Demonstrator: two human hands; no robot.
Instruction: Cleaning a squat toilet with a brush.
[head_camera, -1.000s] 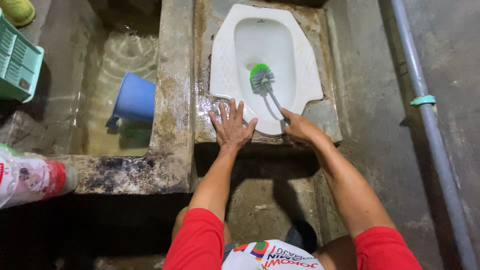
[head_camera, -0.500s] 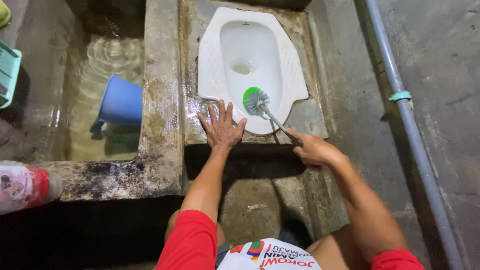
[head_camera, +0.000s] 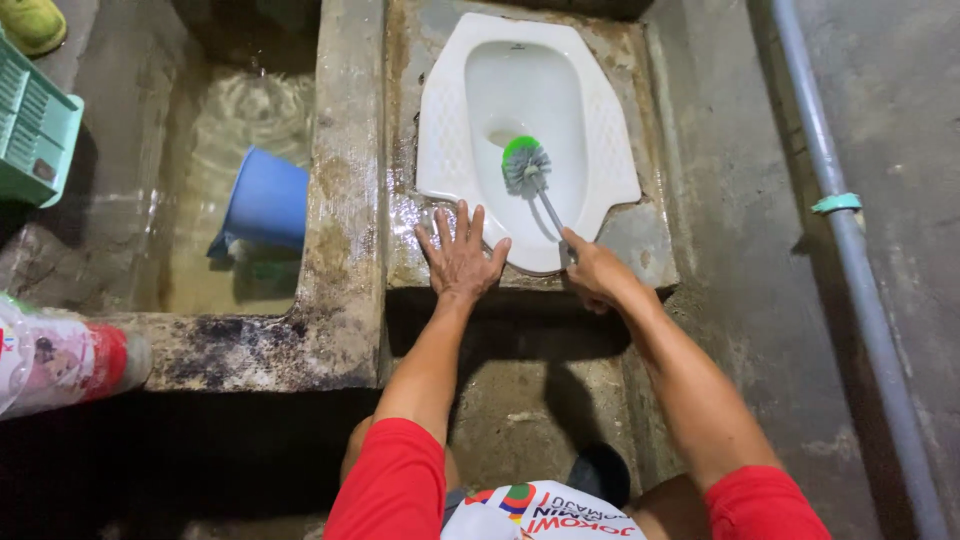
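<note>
A white squat toilet pan (head_camera: 445, 140) is set into a wet, stained concrete platform. My right hand (head_camera: 592, 268) grips the grey handle of a toilet brush (head_camera: 525, 167), whose green and grey head sits inside the bowl near its middle. My left hand (head_camera: 460, 255) lies flat, fingers spread, on the wet concrete at the pan's near left rim, holding nothing.
A concrete water basin (head_camera: 345, 200) on the left holds water and a floating blue dipper (head_camera: 267, 200). A green plastic basket (head_camera: 35, 130) stands at far left, a plastic bottle (head_camera: 60, 360) at lower left. A grey pipe (head_camera: 850, 260) runs down the right wall.
The brush head slid from the bowl's middle to its near end and back up to the middle, my right hand following. My left hand stayed planted.
</note>
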